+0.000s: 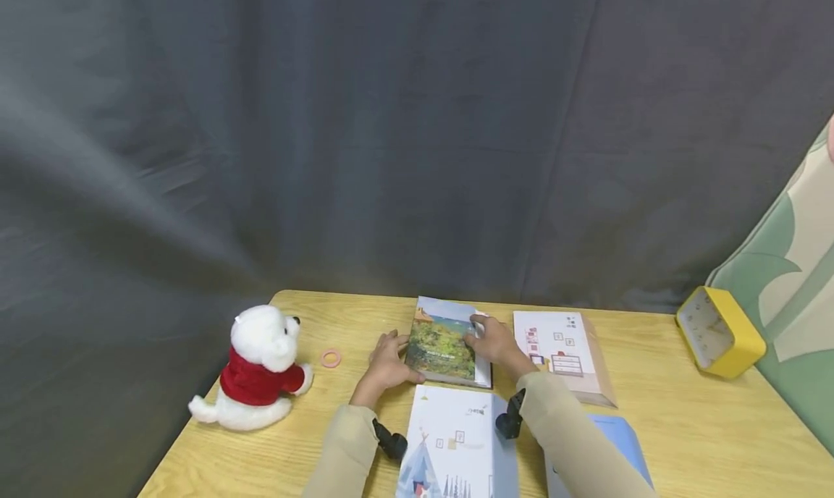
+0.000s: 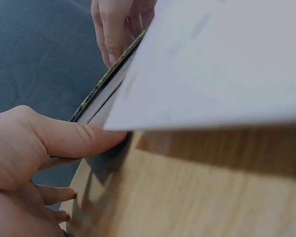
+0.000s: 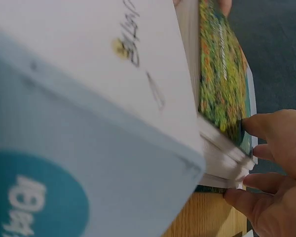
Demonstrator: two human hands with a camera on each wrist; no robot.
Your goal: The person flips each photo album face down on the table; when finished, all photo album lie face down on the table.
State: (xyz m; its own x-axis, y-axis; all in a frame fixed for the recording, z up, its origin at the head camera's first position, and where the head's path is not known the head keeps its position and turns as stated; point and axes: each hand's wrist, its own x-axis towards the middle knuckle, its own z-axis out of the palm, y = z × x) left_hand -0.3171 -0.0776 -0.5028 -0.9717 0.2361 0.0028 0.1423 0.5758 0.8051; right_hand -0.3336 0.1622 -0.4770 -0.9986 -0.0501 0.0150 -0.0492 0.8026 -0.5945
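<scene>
A thick book with a green garden-and-sea cover (image 1: 446, 342) lies near the table's back edge. At its left side my left hand (image 1: 387, 364) touches it, the thumb (image 2: 84, 140) lying straight along the near corner. My right hand (image 1: 498, 342) grips the right side, its fingers bent at the cover and page edges (image 3: 224, 153). Those pages look slightly fanned at that corner. Just in front lies a white book with a tent drawing (image 1: 449, 440), which hides part of the green book in both wrist views.
Right of the hands lies another white book (image 1: 554, 339), with a blue item (image 1: 615, 436) partly under my right sleeve. A yellow clock (image 1: 719, 331) stands far right. On the left are a plush white dog in red (image 1: 260, 371) and a pink ring (image 1: 330, 358). A dark curtain (image 1: 417, 136) hangs behind.
</scene>
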